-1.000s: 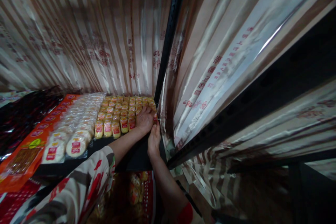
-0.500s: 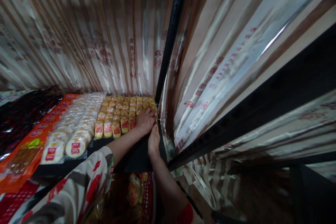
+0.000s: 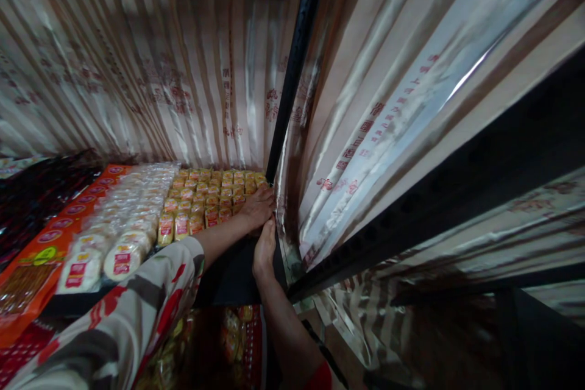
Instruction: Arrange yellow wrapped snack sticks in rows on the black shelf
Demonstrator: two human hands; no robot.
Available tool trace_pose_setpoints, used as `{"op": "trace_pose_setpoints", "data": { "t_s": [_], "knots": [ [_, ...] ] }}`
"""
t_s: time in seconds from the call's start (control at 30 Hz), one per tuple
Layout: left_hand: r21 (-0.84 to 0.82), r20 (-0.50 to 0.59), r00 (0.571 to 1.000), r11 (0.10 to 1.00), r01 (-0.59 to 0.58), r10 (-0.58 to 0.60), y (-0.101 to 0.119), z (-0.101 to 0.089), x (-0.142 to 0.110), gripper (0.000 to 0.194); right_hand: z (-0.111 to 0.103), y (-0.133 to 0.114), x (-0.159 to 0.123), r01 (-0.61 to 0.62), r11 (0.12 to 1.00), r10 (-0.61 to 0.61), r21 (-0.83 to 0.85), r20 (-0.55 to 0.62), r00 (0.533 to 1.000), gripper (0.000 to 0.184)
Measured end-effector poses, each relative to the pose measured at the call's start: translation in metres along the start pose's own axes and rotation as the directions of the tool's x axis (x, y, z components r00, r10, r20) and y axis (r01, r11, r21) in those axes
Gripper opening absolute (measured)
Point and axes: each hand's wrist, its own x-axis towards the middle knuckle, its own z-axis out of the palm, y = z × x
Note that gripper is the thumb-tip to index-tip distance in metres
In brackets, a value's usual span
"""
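Observation:
My left hand (image 3: pixel 259 207) lies over the right end of several rows of small yellow wrapped cakes (image 3: pixel 201 197), its fingers stretched out at the corner by the black post. Just below it, my right hand (image 3: pixel 264 250) is held on edge with straight fingers along the right side of the rows, fingertips close to the left hand. Both hands are open. Whatever lies under the left palm is hidden. The cakes sit on a black shelf (image 3: pixel 228 277).
Left of the cakes are clear-wrapped round white cakes (image 3: pixel 124 254), an orange snack packet strip (image 3: pixel 64 222) and dark shiny packets (image 3: pixel 34 207). A black post (image 3: pixel 292 73) and a pale printed curtain (image 3: pixel 205 61) border the shelf. A red crate (image 3: pixel 257 347) with yellow packs stands below.
The left hand's fingers have straightened and it has moved slightly nearer the right edge of the rows. The right hand stays beside it. The whole view has shifted slightly.

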Motion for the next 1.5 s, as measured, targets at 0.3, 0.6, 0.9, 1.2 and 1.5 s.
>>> {"op": "trace_pose_setpoints", "data": {
  "t_s": [0.3, 0.6, 0.9, 1.2, 1.5],
  "knots": [
    [0.010, 0.069, 0.998, 1.000, 0.010, -0.010, -0.002, 0.000, 0.002, 0.021, 0.002, -0.003, 0.000, 0.022, 0.998, -0.023, 0.063, 0.012, 1.000, 0.073],
    [-0.054, 0.114, 0.993, 0.998, 0.034, -0.027, -0.003, 0.000, 0.006, 0.016, 0.002, -0.002, 0.001, -0.003, 1.000, 0.002, 0.007, 0.023, 1.000, 0.070],
    [-0.083, 0.032, 0.999, 0.997, 0.002, 0.001, -0.002, 0.001, 0.002, 0.023, 0.000, -0.007, -0.002, 0.067, 0.998, -0.067, 0.003, -0.012, 0.998, 0.065],
    [-0.166, -0.022, 1.000, 0.986, 0.015, -0.019, 0.005, -0.018, -0.022, 0.022, -0.005, -0.012, -0.013, 0.217, 0.971, -0.218, -0.097, -0.002, 0.976, 0.061],
    [-0.555, -0.176, 0.884, 0.786, 0.273, -0.432, 0.027, -0.065, -0.153, 0.030, 0.001, -0.024, -0.093, 0.611, 0.789, -0.577, -0.064, 0.265, 0.773, 0.041]
  ]
}}
